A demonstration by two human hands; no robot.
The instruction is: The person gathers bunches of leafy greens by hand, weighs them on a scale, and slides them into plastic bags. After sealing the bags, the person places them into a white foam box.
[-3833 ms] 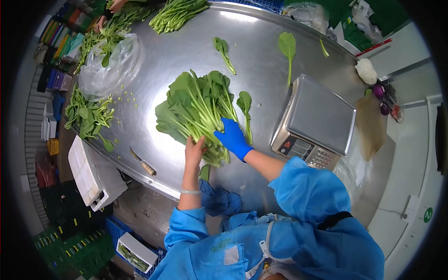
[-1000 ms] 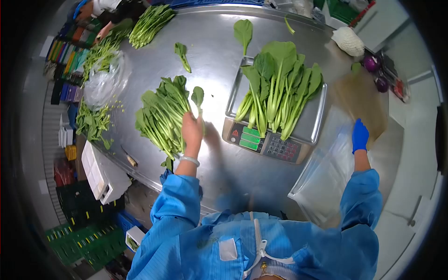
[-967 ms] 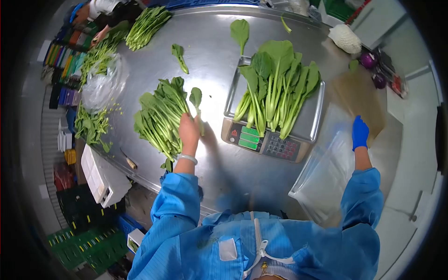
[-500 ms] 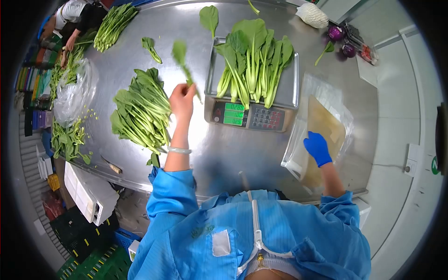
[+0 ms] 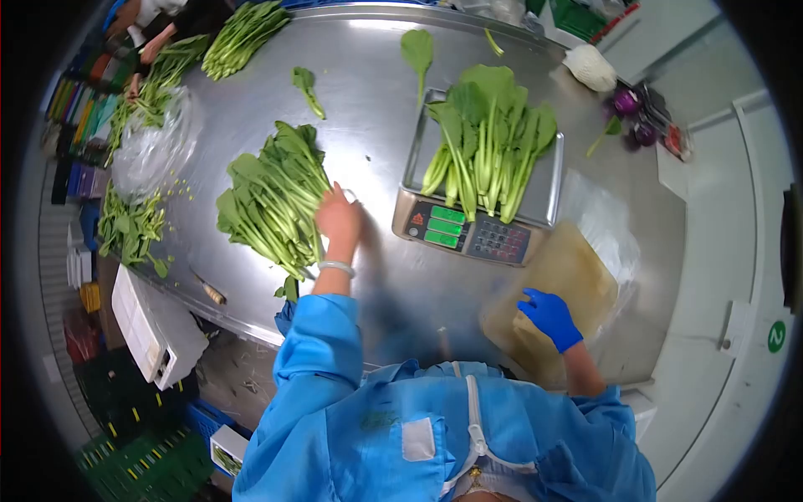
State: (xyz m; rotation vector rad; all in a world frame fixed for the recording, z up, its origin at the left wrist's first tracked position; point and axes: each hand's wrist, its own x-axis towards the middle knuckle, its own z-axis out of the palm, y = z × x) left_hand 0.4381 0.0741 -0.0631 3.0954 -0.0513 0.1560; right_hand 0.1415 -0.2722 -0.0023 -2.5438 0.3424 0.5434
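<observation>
My bare left hand is at the right edge of a pile of leafy greens with pale green stems. Its fingers look apart and touch the stems, partly hidden by them. A bunch of the same greens lies on the tray of a digital scale with a lit green display. My right hand, in a blue glove, rests on a flat tan sheet, fingers stretched and apart. Clear plastic lies beside and under the sheet.
A loose leaf leans at the tray's corner, and a small sprig lies left of it. A knife sits near the front edge. At far left are a clear bag and a co-worker's hand. Purple vegetables stand back right.
My left hand has moved down to the pile, and the sprig it held up is no longer in it. My right hand has shifted slightly left and down, and the tan sheet lies further left.
</observation>
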